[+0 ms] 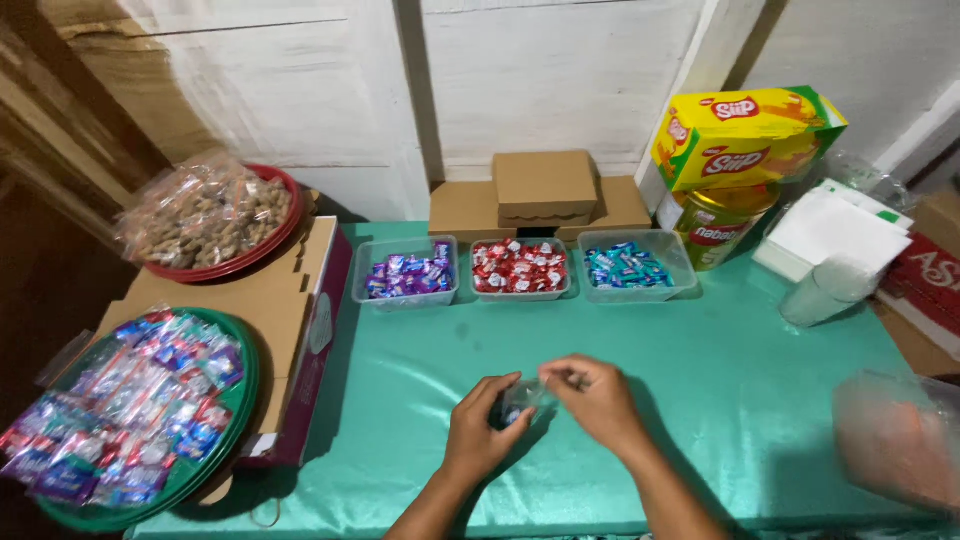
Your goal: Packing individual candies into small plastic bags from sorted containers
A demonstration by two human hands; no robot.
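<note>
I see a table (700, 400) under a shiny teal-green cloth (420, 400), set against a white plank wall. Along its back edge lie flat brown cardboard boxes (545, 195), and just in front of them three clear plastic tubs in a row — purple sweets (407, 275), red sweets (520, 268), blue sweets (628, 265). At the right stand a round tin (712, 232) with a yellow carton (745, 135) on top, a stack of white paper (830, 232) and a roll of clear cups (825, 288) lying on its side. A clear bag (900, 440) sits at the near right edge — its contents are blurred. A large cardboard box (270, 320) overlaps the left edge.
</note>
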